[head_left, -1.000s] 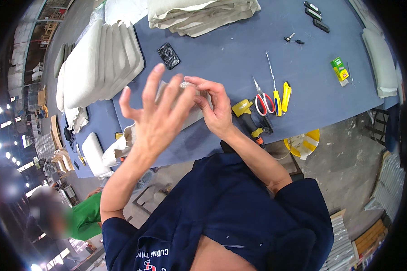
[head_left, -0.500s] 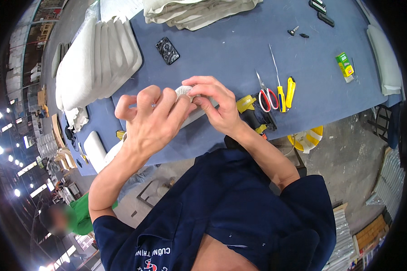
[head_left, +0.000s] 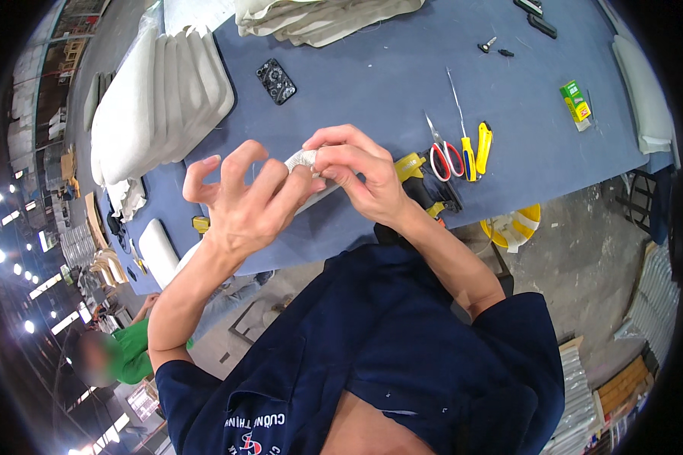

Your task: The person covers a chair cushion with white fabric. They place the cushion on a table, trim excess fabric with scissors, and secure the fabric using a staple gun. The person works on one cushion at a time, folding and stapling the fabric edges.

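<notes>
Both hands meet over a light grey fabric-covered piece [head_left: 302, 160] at the near edge of the blue table. My left hand [head_left: 247, 193] pinches its fabric with thumb and forefinger, the other fingers curled up and apart. From the other side, my right hand [head_left: 363, 173] grips the same fabric with bent fingers and thumb. Most of the piece is hidden under the hands. A yellow-and-black power tool [head_left: 432, 186] lies right of my right hand, and beyond it are red-handled scissors [head_left: 445, 159], a yellow-handled screwdriver-like tool [head_left: 470, 161] and a yellow utility knife [head_left: 485, 144].
Grey padded panels [head_left: 159, 106] stand in a row at the left. Folded grey fabric [head_left: 319, 19] lies at the far side, with a dark patterned phone [head_left: 276, 81] nearer. A green-yellow box [head_left: 576, 105] lies right; a yellow bucket [head_left: 512, 226] stands below the table. A person in green [head_left: 133, 355] is at lower left.
My left hand's outer fingers have lifted and spread a little. Both hands still pinch the fabric piece. The person in green now shows an arm reaching toward the table.
</notes>
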The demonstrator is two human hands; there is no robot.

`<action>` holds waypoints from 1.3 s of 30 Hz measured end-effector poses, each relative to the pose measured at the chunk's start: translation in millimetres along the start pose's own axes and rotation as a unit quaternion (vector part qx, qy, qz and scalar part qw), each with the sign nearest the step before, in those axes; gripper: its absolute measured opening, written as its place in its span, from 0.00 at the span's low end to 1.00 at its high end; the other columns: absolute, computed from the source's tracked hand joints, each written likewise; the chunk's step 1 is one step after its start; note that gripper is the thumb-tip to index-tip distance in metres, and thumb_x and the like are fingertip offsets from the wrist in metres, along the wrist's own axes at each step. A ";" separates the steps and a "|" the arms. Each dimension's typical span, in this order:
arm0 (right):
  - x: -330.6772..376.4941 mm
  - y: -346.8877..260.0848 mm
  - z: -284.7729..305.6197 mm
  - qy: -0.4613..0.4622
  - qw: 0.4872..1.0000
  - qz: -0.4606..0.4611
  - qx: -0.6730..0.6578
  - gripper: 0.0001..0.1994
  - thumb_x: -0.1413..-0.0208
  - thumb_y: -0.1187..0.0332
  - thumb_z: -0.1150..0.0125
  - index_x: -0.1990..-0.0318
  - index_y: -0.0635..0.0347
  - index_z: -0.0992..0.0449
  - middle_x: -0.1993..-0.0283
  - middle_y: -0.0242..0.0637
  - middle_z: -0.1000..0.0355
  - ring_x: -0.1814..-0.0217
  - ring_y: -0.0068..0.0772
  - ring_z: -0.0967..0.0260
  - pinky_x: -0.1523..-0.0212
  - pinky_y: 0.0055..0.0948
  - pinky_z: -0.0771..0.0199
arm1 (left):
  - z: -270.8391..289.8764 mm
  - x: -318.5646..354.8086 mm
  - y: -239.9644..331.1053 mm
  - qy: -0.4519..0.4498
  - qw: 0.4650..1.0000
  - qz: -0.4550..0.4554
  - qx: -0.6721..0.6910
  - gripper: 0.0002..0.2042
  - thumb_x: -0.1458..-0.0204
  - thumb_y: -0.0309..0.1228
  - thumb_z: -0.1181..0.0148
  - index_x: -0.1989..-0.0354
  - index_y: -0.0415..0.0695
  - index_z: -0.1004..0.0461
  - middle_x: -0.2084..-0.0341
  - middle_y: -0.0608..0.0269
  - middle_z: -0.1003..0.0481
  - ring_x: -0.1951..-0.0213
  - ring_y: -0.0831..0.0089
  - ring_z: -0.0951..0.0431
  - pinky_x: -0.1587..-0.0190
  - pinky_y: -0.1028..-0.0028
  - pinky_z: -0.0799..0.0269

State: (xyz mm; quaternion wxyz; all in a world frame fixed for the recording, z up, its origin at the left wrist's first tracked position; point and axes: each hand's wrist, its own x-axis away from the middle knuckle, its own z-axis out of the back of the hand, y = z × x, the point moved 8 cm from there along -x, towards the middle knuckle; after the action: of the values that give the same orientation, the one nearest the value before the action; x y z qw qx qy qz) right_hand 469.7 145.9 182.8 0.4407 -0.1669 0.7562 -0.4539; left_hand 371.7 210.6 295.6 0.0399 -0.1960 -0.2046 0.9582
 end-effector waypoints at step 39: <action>69.7 -1.9 3.9 0.068 0.961 -0.206 -0.170 0.09 0.32 0.70 0.38 0.50 0.55 0.32 0.49 0.27 0.35 0.46 0.19 0.39 0.41 0.27 0.36 | -98.0 37.1 34.6 -0.193 0.591 0.262 0.738 0.11 0.35 0.33 0.33 0.65 0.38 0.15 0.41 0.52 0.26 0.45 0.61 0.24 0.38 0.63 0.32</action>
State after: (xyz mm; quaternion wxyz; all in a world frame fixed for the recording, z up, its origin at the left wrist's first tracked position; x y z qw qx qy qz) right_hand 433.9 97.4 147.7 0.2505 -0.3604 0.7995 -0.4101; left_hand 376.1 221.7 185.8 -0.1218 0.0449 0.6303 0.7654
